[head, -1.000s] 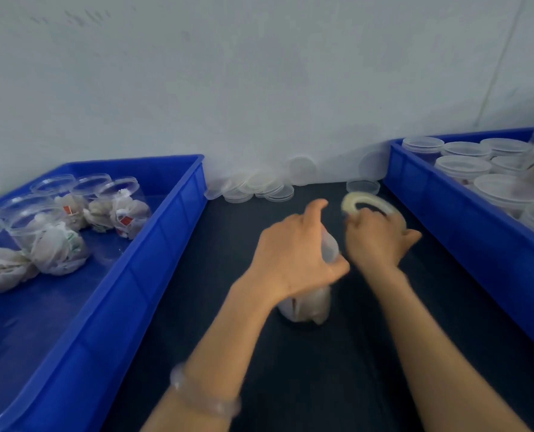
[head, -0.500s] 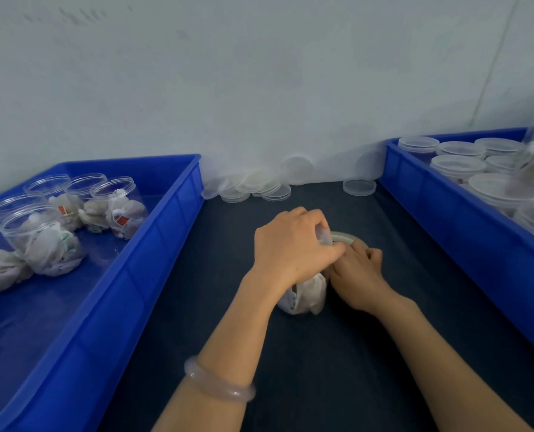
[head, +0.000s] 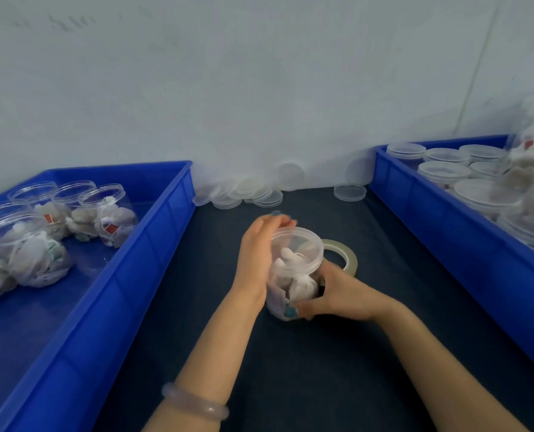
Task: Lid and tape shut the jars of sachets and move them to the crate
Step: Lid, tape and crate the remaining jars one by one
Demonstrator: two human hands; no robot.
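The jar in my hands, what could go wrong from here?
1. The jar has its lid on, but no tape shows across the seam; moved now, it might go unsealed.
2. The tape roll lies just behind the jar, so a tilt could knock it.
3. The right crate looks crowded with lidded jars, leaving little room to set this one.
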